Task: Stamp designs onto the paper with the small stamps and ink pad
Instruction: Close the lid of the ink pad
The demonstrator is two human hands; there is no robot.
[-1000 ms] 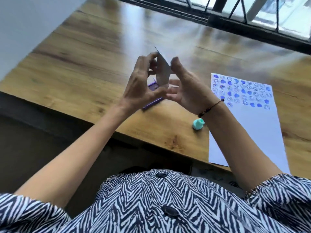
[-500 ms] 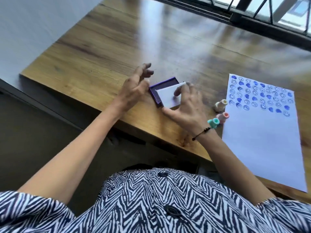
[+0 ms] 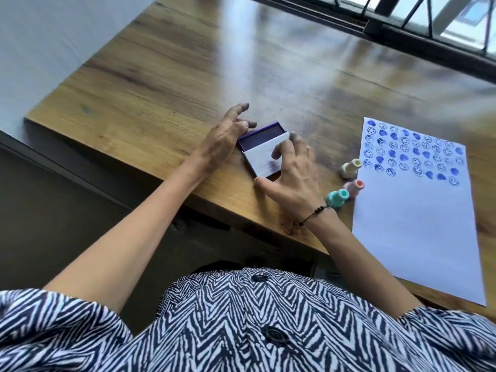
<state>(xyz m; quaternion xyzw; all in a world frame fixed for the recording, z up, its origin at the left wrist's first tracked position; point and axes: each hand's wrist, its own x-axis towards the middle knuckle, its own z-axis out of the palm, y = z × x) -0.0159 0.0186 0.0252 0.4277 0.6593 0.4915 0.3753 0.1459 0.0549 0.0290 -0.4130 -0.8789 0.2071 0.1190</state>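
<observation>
A purple ink pad (image 3: 261,135) lies open on the wooden table (image 3: 161,103), its white lid (image 3: 261,159) folded flat toward me. My right hand (image 3: 292,178) is spread over the lid, thumb at its near corner and fingertips on top. My left hand (image 3: 222,140) sits just left of the pad, fingers apart and holding nothing. Three small stamps lie between the pad and the paper: cream (image 3: 349,169), pink (image 3: 355,187) and teal (image 3: 336,200). The white paper (image 3: 413,224) at the right has several rows of blue hearts and smiley faces across its top.
The table's front edge runs diagonally just below my hands, with dark floor beyond it. A black window frame (image 3: 402,25) borders the table's far side. The paper's near corner reaches the table edge by my right arm.
One second ago both hands held the ink pad raised and were opening it. It now lies open on the table with the lid laid flat, and the view has shifted left.
</observation>
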